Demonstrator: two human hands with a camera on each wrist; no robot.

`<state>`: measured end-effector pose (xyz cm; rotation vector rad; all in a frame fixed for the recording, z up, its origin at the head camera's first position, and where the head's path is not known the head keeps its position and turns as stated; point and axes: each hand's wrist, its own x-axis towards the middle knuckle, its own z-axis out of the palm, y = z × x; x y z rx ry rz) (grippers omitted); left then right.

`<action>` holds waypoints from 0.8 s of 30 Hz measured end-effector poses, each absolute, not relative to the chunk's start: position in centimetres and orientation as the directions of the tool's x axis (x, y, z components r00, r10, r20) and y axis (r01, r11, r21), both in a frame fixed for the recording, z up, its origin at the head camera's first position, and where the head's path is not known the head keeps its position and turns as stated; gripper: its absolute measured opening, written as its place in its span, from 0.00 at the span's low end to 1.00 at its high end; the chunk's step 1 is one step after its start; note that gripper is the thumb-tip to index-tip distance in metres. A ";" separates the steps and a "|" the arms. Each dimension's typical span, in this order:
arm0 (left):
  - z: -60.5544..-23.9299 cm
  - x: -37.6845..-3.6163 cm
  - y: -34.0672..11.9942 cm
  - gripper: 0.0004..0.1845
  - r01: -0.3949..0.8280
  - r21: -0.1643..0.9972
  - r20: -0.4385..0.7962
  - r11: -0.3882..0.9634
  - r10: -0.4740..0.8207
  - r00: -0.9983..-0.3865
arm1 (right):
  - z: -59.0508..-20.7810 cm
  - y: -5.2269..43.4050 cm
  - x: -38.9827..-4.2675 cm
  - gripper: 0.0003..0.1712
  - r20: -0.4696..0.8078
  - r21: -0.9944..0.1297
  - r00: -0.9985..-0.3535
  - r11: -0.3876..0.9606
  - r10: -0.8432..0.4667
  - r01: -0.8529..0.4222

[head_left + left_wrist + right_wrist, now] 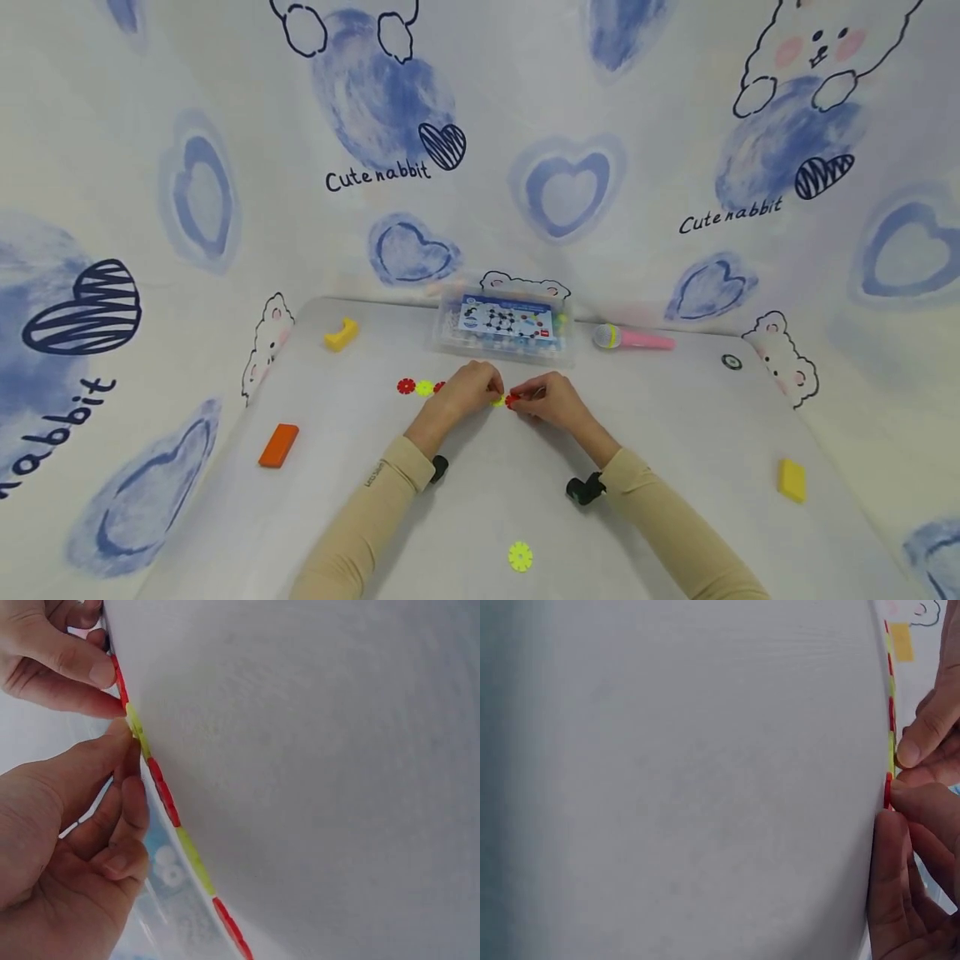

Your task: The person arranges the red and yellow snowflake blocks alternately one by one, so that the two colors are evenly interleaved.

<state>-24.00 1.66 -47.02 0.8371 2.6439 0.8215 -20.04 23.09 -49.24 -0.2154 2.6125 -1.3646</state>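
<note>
A row of notched plastic discs, red and yellow-green in turn, runs across the table. At its left end lie a red disc (406,386) and a yellow-green disc (424,387); the middle is hidden behind my left hand (467,392) in the head view. Thumb and fingertips of that hand pinch a yellow-green disc (136,729) toward the right end. Close beside it, my right hand (555,402) pinches a red disc (887,792) between thumb and fingers. In both wrist views the red disc's edge meets the yellow-green one, in line with the row.
Near me lies a loose yellow-green disc (521,557). Behind the hands stands a clear plastic box (504,325), with a pink toy microphone (637,338) to its right. A yellow arch block (341,335), an orange block (278,445) and a yellow block (792,481) lie toward the sides.
</note>
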 end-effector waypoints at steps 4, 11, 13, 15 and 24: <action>-46.8 -24.1 2.3 0.02 0.478 0.561 -0.038 0.676 0.599 -0.800 | -49.2 23.5 -19.7 0.15 -0.086 -0.842 -0.968 0.536 -0.235 -0.055; -47.0 -24.1 3.5 0.02 0.476 0.629 -0.042 0.615 0.638 -0.769 | -49.3 24.9 -18.2 0.16 -0.026 -0.873 -0.959 0.475 -0.282 -0.116; -47.1 -24.1 3.7 0.02 0.484 0.622 -0.047 0.616 0.646 -0.762 | -49.3 25.5 -17.4 0.16 -0.017 -0.874 -0.965 0.473 -0.262 -0.113; -47.2 -24.0 3.9 0.03 0.494 0.611 -0.044 0.619 0.649 -0.760 | -49.2 26.1 -16.5 0.16 -0.014 -0.878 -0.970 0.467 -0.244 -0.105; -47.1 -23.7 4.2 0.04 0.509 0.608 -0.035 0.609 0.661 -0.750 | -49.0 27.5 -9.9 0.12 -0.003 -0.879 -0.889 0.425 -0.457 -0.216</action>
